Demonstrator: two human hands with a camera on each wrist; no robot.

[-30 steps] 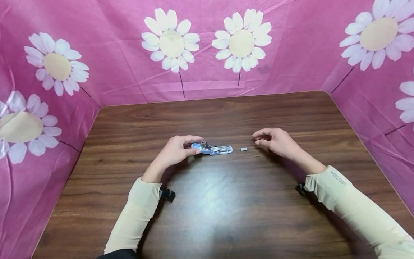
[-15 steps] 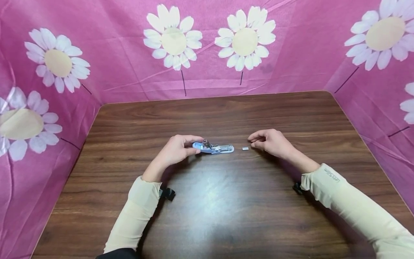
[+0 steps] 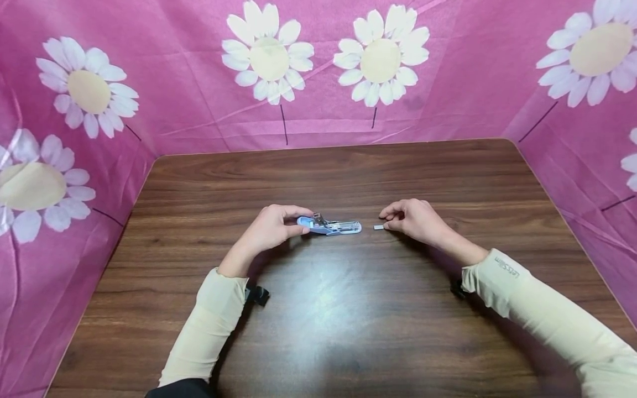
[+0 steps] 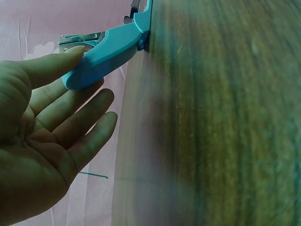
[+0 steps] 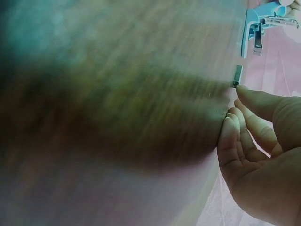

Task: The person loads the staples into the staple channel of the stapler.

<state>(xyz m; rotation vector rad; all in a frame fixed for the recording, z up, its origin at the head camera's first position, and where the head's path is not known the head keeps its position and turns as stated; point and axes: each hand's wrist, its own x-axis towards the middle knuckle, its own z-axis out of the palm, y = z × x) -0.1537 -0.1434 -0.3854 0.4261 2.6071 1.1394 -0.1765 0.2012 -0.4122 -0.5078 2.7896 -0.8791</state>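
Observation:
In the head view a light blue stapler (image 3: 343, 228) lies splayed wide, its metal parts showing. My left hand (image 3: 269, 228) holds the stapler's raised end between thumb and fingers. The left wrist view shows the thumb pressed over the blue arm (image 4: 110, 54) and the other fingers loosely spread beneath. Just right of the stapler, a small grey strip of staples (image 3: 378, 227) lies on the table. My right hand (image 3: 417, 221) is beside it, thumb tip right at the strip's near end. In the right wrist view the index finger stands apart from the staples (image 5: 238, 74).
The brown wood-grain table (image 3: 318, 177) spreads around both hands. A pink cloth (image 3: 318, 124) with printed daisies rises behind it and at both sides. Black straps (image 3: 259, 296) show at the wrists.
My right hand has moved left, from a gap away to the strip of staples, its thumb now at the strip's end. The left hand keeps hold of the stapler.

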